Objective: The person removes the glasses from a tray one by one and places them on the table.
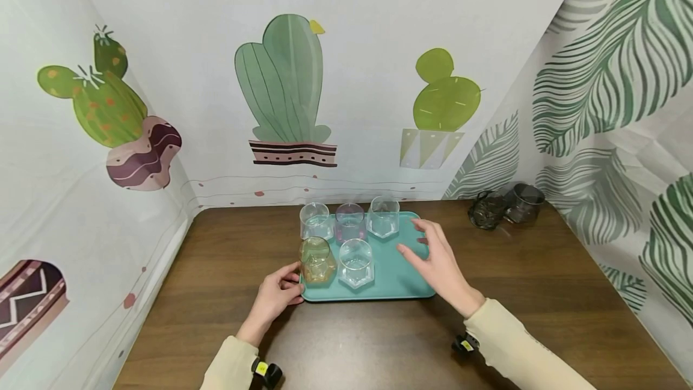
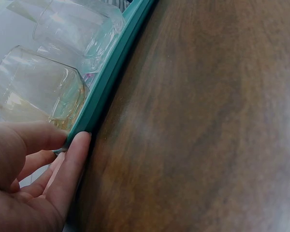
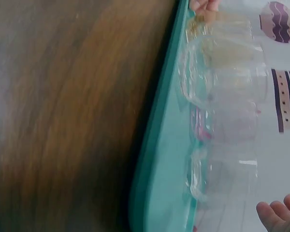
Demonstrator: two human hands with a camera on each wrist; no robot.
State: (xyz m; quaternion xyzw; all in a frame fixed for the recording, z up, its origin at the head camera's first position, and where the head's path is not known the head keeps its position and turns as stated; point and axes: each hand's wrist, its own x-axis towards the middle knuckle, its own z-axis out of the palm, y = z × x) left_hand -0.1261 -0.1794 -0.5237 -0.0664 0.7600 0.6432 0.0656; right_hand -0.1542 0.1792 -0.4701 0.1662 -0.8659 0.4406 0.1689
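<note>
A teal tray [image 1: 403, 275] lies on the wooden table, bearing several hexagonal-based glasses. An amber glass [image 1: 317, 266] and a clear glass [image 1: 356, 266] stand in front. Behind them are a clear glass [image 1: 316, 221], a purplish glass [image 1: 350, 224] and another clear glass [image 1: 384, 218]. My left hand [image 1: 274, 295] pinches the tray's left edge near the front corner, beside the amber glass; the left wrist view shows thumb and finger on the rim. Over the tray's right part hovers my right hand [image 1: 443, 263], thumb and fingers spread, holding nothing.
Two dark glasses, a textured one [image 1: 486, 210] and a smoother one [image 1: 524, 203], stand at the table's back right corner. Printed cloth [image 1: 368, 77] hangs right behind the table and along its sides. The brown tabletop [image 1: 352, 342] extends in front of the tray.
</note>
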